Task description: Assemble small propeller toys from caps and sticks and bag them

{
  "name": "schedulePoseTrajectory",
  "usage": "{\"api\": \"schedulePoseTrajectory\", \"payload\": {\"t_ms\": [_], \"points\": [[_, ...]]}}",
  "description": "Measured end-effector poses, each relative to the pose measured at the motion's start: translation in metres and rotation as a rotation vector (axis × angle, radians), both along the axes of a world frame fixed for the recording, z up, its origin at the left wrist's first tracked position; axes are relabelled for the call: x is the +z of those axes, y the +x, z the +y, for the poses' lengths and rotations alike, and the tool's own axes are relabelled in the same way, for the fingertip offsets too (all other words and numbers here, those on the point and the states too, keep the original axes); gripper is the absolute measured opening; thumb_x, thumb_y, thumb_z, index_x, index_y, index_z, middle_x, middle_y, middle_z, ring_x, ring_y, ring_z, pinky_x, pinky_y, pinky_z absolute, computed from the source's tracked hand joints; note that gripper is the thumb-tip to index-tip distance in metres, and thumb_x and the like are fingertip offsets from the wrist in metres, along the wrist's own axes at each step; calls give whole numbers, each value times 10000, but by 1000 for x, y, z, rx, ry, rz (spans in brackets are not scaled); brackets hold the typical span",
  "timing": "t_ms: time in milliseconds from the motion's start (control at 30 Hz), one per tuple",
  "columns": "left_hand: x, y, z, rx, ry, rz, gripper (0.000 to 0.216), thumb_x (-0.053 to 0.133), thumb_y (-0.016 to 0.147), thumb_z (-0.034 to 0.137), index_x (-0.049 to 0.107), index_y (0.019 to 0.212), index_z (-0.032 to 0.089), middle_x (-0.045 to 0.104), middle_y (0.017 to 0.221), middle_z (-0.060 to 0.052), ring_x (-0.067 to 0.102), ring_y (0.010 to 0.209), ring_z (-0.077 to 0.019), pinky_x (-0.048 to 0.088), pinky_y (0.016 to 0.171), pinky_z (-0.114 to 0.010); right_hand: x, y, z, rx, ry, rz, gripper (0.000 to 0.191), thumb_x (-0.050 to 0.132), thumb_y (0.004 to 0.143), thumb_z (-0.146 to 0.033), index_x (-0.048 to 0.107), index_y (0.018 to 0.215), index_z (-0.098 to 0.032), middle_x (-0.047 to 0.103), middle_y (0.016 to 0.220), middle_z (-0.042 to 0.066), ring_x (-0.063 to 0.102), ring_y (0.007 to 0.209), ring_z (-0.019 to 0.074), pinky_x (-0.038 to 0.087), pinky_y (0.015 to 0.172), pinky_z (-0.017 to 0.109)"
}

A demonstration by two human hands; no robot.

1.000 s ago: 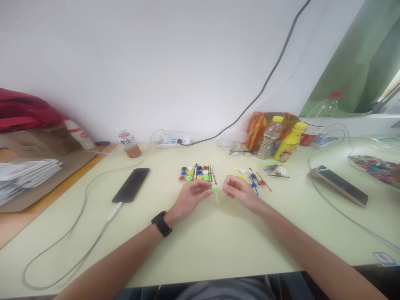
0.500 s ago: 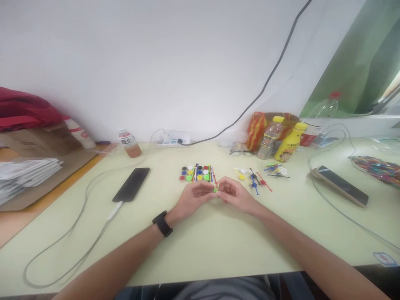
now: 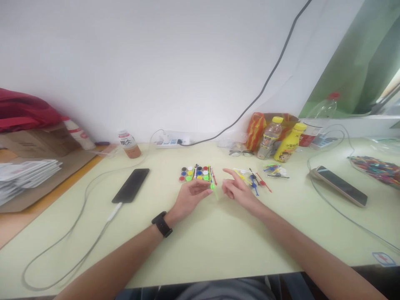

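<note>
My left hand [image 3: 190, 198], below a dark watch, pinches a bright green arrow spinner [image 3: 213, 187] with a round middle between thumb and fingers. The spinner's lower arm looks smeared by motion. To its right, my right hand [image 3: 239, 191] is off the spinner, index finger stretched out and the other fingers loosely curled, holding nothing I can see. Just beyond the hands lie rows of coloured round discs [image 3: 190, 172] and several thin arrow pieces [image 3: 213, 175] side by side. Behind my right hand are loose arrow spinners [image 3: 253, 179] in blue, red, black, white and yellow.
A phone [image 3: 131, 186] with a charging cable lies left, another phone [image 3: 342, 186] right. Bottles [image 3: 290, 143], glasses [image 3: 241, 153], a power strip [image 3: 173, 141] and a small bag of pieces [image 3: 276, 171] are farther back. Many coloured pieces [image 3: 375, 170] lie at the far right.
My right hand has let go of the green spinner and moved slightly right, its index finger now extended. My left hand still holds the spinner, which shows more fully.
</note>
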State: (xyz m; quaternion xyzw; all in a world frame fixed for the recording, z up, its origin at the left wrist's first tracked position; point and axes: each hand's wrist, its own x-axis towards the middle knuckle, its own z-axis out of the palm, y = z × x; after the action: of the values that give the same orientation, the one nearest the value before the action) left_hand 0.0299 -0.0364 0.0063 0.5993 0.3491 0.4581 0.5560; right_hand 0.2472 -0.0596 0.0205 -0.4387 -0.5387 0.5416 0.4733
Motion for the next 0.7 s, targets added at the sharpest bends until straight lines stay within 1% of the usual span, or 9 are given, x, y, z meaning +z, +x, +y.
{"api": "schedulePoseTrajectory", "payload": {"t_ms": [67,100,133,200,233,300,433,567,700], "points": [[1,0,0,27,6,-6,324,896,749,329,760,981,149,793,1045,-95,755,997,-248,600,986,-410,1,2,1,82,-113,44,419,579,939,-635,654,1004,-228,535,665,-34,351,544,116,274,549,287],[1,0,0,44,10,-1,326,898,745,333,762,976,147,794,1035,-96,756,988,-248,603,981,-410,2,4,1,175,-156,75,486,529,956,-649,642,791,-206,483,600,-27,330,527,117,266,546,297],[1,0,0,59,11,7,330,899,743,337,765,974,145,794,1029,-98,756,980,-248,606,974,-410,3,6,1,271,-177,116,590,480,970,-658,562,607,-200,412,538,-22,309,513,120,263,544,309],[2,0,0,83,6,18,341,903,734,346,766,970,143,794,1022,-100,757,966,-248,612,959,-408,8,10,2,378,-158,205,705,426,986,-659,389,442,-213,293,483,-18,287,507,129,269,550,328],[2,0,0,90,3,18,346,906,729,350,766,969,143,793,1024,-101,757,963,-248,613,957,-408,10,11,1,362,-125,238,710,430,987,-655,368,434,-214,280,492,-17,286,513,130,271,553,330],[2,0,0,85,-6,19,351,907,727,353,765,971,144,793,1029,-101,757,971,-251,610,964,-410,13,12,1,252,-54,246,638,492,974,-641,447,511,-206,342,547,-17,304,530,127,265,550,319],[1,0,0,32,-13,32,338,891,756,344,764,999,146,791,1039,-102,756,989,-250,599,982,-409,10,6,0,87,116,42,383,710,884,-568,584,802,-216,515,713,-14,424,617,133,327,580,291],[1,0,-2,-59,14,34,312,858,804,327,767,1050,158,784,1096,-103,747,1034,-248,593,992,-394,0,0,0,100,226,-106,362,761,857,-527,594,990,-234,605,862,5,533,738,156,432,671,301],[-1,-1,-1,-100,25,25,310,837,833,315,763,1096,170,778,1137,-101,738,1075,-252,585,1010,-396,-8,-1,1,142,242,-166,360,723,890,-519,587,1067,-236,632,881,5,572,741,159,475,702,313]]}}
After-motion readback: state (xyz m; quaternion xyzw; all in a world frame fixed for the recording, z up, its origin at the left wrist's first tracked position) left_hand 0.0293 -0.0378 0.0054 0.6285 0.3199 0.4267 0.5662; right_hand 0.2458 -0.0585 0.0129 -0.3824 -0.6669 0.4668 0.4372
